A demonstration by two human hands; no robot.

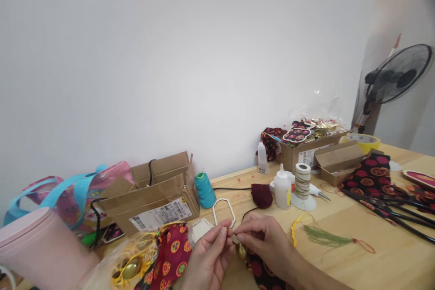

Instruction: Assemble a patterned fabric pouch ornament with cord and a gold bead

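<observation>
Close together at the front of the table, my left hand (212,253) and my right hand (267,240) both have thumb and fingertips pinched. What they pinch is small and mostly hidden; a greyish bit shows between the fingertips. A gold-coloured round piece (241,251) hangs just below my right fingers. Dark patterned fabric (261,274) lies beneath my right hand. Red flowered fabric (173,249) is left of my left hand. Just behind the fingers lie a white frame-shaped piece (233,215) and a pale flat piece (201,229).
Behind stand a teal thread cone (205,191), maroon yarn (262,195), a squeeze bottle (282,188) and a cord spool (302,181). Cardboard boxes (163,204) flank the wall. A green tassel (328,236) lies right; a pink container (44,249) stands left.
</observation>
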